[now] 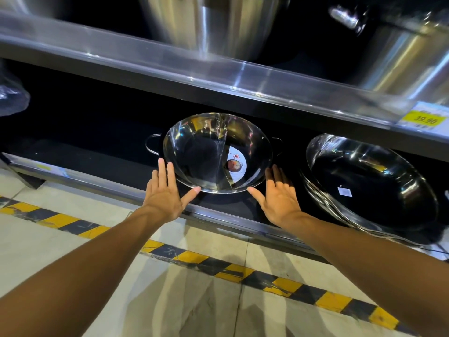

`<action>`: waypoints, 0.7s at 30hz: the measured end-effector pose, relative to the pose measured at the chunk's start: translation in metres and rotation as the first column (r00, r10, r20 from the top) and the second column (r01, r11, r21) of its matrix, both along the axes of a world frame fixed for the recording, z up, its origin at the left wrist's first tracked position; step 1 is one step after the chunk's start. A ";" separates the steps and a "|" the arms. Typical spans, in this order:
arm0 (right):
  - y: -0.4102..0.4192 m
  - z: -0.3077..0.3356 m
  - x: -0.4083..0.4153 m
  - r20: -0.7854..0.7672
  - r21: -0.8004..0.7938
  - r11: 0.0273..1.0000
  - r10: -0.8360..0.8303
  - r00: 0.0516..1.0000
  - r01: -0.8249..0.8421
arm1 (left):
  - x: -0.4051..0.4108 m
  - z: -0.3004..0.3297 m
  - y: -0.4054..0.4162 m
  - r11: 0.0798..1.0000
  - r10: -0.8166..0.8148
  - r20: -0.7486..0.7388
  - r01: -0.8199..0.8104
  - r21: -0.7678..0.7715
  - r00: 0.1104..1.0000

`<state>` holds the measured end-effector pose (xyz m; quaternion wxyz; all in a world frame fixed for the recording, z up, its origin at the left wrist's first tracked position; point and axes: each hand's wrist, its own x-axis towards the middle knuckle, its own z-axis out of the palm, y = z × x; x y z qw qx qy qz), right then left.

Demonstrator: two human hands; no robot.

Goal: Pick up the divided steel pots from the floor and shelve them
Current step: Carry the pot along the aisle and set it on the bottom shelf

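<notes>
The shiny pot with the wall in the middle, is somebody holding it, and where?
Nothing is held. The divided pot sits on the bottom shelf; the left hand and right hand are open, flat beside its front rim.

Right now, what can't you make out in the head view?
- Price tag: small print blurred; only 39.90 reads.
- Large steel pots: tops cut off by the frame's upper edge.
- Divided pot: underside and shelf contact hidden by its own bowl.
- Stacked pans: count unclear, rims overlap.

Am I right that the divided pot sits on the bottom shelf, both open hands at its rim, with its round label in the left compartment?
Not quite. In the head view the round label lies in the right compartment of the divided pot; the rest holds for the left hand and right hand.
</notes>
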<state>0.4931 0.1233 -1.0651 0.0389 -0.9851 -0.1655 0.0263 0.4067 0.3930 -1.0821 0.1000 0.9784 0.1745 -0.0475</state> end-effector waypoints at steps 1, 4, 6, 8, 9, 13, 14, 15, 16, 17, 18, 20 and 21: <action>0.001 -0.002 -0.004 0.032 0.004 1.000 0.016 0.999 -0.017 | 0.000 0.001 0.000 1.000 0.002 -0.006 -0.002 0.005 1.000; 0.003 -0.010 -0.014 0.083 0.008 0.998 0.054 0.995 -0.055 | -0.007 -0.002 -0.004 0.999 0.016 0.033 -0.017 0.035 0.999; 0.002 -0.016 -0.016 0.071 0.019 0.998 0.060 0.996 -0.061 | -0.014 -0.009 -0.006 0.998 -0.022 0.049 0.019 0.059 0.999; 0.000 -0.019 -0.014 0.051 0.022 0.998 0.062 0.997 -0.063 | -0.020 -0.015 -0.004 0.995 -0.069 0.031 0.067 0.068 0.997; -0.001 -0.020 -0.012 0.045 0.021 0.998 0.061 0.997 -0.062 | -0.022 -0.016 -0.003 0.995 -0.079 0.028 0.077 0.063 0.996; -0.001 -0.021 -0.010 0.008 0.010 0.999 0.050 0.999 -0.050 | -0.019 -0.013 0.001 0.998 -0.058 0.050 0.059 -0.024 0.997; 0.000 -0.021 -0.009 -0.015 0.006 0.999 0.042 0.999 -0.042 | -0.016 -0.011 0.001 0.998 -0.052 0.048 0.054 -0.042 0.998; 0.000 -0.019 -0.007 -0.039 0.003 0.999 0.033 0.999 -0.033 | -0.013 -0.010 0.001 0.997 -0.045 0.042 0.048 -0.055 0.998; 0.001 -0.018 -0.006 -0.063 -0.001 1.000 0.026 0.998 -0.026 | -0.010 -0.008 0.000 0.997 -0.037 0.028 0.038 -0.069 0.999; 0.002 -0.016 -0.004 -0.082 -0.007 1.000 0.021 0.996 -0.022 | -0.007 -0.006 -0.001 0.996 -0.031 0.013 0.032 -0.085 0.999; 0.002 -0.015 -0.004 -0.097 -0.015 1.000 0.017 0.995 -0.018 | -0.004 -0.005 -0.001 0.995 -0.029 0.000 0.029 -0.096 1.000; 0.004 -0.013 -0.003 -0.123 -0.025 1.000 0.008 0.992 -0.011 | -0.004 -0.001 -0.001 0.994 -0.032 -0.017 0.030 -0.107 0.999; 0.004 -0.012 -0.002 -0.138 -0.022 1.000 0.004 0.990 -0.007 | -0.004 -0.001 0.000 0.993 -0.036 -0.024 0.033 -0.115 0.999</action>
